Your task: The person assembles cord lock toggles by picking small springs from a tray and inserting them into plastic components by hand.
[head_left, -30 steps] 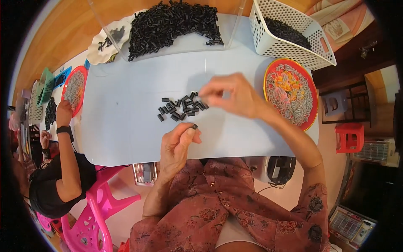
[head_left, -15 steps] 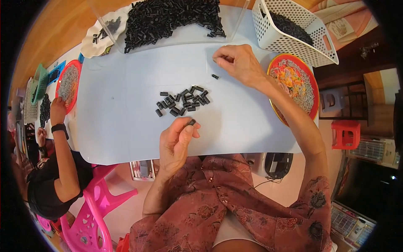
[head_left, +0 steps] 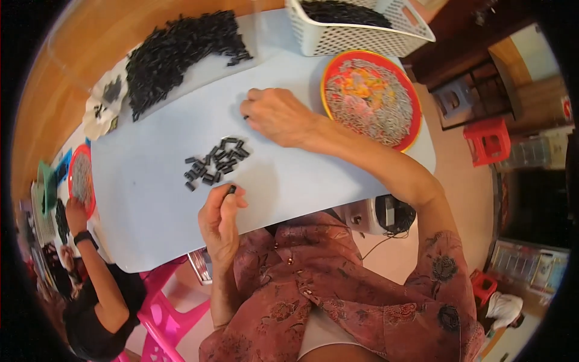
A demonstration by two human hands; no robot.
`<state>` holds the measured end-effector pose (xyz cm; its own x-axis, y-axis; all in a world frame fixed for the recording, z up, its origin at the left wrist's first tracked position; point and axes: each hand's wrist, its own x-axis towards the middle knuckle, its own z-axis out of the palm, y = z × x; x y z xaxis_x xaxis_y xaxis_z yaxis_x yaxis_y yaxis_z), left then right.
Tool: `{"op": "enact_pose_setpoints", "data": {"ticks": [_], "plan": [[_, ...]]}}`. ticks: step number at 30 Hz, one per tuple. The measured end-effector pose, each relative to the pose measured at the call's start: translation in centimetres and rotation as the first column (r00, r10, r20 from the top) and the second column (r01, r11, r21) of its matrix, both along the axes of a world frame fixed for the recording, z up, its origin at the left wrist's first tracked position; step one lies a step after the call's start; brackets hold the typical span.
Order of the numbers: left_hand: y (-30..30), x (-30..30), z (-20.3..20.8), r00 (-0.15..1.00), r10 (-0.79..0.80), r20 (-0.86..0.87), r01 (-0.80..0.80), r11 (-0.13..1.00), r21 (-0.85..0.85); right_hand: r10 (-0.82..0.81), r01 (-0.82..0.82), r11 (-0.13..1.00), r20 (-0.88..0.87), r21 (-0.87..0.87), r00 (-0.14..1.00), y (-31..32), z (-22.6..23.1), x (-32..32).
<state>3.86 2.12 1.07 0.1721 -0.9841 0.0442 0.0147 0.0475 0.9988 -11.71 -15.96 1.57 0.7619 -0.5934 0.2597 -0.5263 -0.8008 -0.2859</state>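
My left hand (head_left: 222, 220) pinches a small black cylinder (head_left: 231, 189) between thumb and fingertips, just in front of a loose pile of short black cylinders (head_left: 216, 161) on the pale table. Farther back and to the right, my right hand (head_left: 280, 117) is low over the tabletop with its fingers curled in. Whatever those fingers hold, if anything, is hidden. A single dark piece (head_left: 246, 117) shows at the edge of that hand; whether it is held or lying on the table I cannot tell.
A clear tray (head_left: 250, 36) heaped with black cylinders stands at the back left, beside a white scalloped dish (head_left: 96, 123). Behind on the right is a white perforated basket (head_left: 362, 39). A red bowl (head_left: 413, 120) of small grey screw-like pieces sits near my right forearm. Another person's arm (head_left: 99, 265) works at left.
The view has turned to the right, shifting the table's contents leftward in it. My right hand has come closer to the lone black piece and partly covers it. My left hand keeps its pinch.
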Motion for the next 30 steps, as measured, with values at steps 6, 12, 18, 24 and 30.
{"op": "enact_pose_setpoints", "data": {"ticks": [6,12,18,24,30], "plan": [[-0.1,-0.1,0.4,0.995,0.028,0.099,-0.029,1.0,0.009,-0.048,0.049,0.998,0.044,-0.028,0.998,1.1,1.1,-1.3],[0.0,0.2,-0.2,0.986,0.036,0.166,-0.037,0.999,-0.001,-0.202,0.209,0.978,0.228,-0.006,0.953,0.6,3.5,-7.3],[0.0,0.2,0.2,0.977,0.029,0.21,-0.024,0.999,-0.027,-0.397,0.374,0.911,0.125,0.173,0.909,-1.4,4.6,-15.6],[0.1,0.0,0.2,0.979,0.035,0.202,-0.031,0.999,-0.025,-0.237,0.234,0.971,0.089,0.038,0.968,-1.8,2.8,-18.0],[0.0,0.0,0.0,0.977,0.036,0.211,-0.029,0.999,-0.035,-0.327,0.307,0.936,0.101,0.172,0.94,-1.6,3.3,-17.7]]}}
